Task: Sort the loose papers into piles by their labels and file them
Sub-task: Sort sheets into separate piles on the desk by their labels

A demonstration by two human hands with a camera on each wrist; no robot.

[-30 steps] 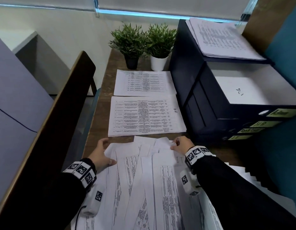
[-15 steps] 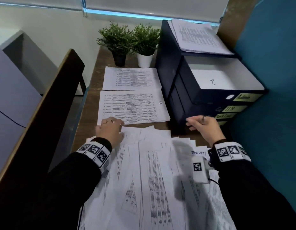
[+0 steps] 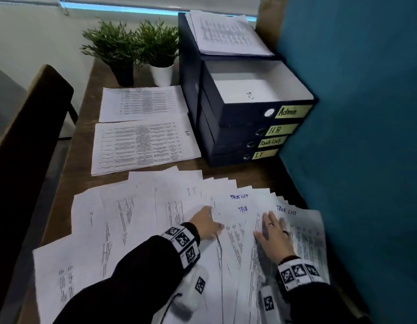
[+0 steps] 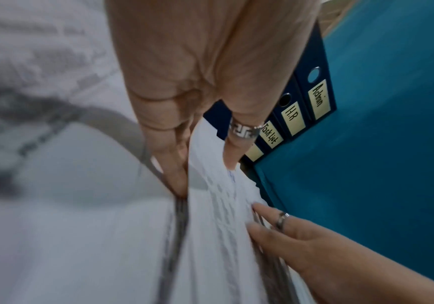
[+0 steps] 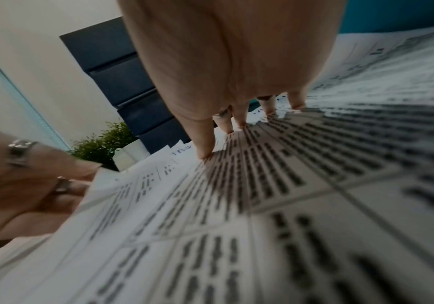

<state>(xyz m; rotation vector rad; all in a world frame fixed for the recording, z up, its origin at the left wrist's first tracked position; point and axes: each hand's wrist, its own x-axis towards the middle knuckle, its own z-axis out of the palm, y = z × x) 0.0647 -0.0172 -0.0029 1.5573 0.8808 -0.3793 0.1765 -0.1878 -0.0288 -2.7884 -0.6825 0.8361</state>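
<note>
Head view shows the loose papers [image 3: 156, 218] spread like a fan on the near part of the desk [image 3: 83, 146], so that the handwritten labels at their top corners stay readable; we read "IT" and "Task list" there. Our left hand [image 3: 206, 224] lies in the middle of the fan. In the left wrist view its fingers [image 4: 176, 164] slip under the edge of one sheet and the thumb is above, so we judge it pinches this sheet to take it out. Our right hand [image 3: 274, 235] rests flat with straight, spread fingers on the sheets at the right, probably to stop them sliding. Behind the fan lie two sorted piles [image 3: 142, 146], and right of them stands the stack of binders [image 3: 240, 127] labelled Admin, H.R, Task List, IT.
</note>
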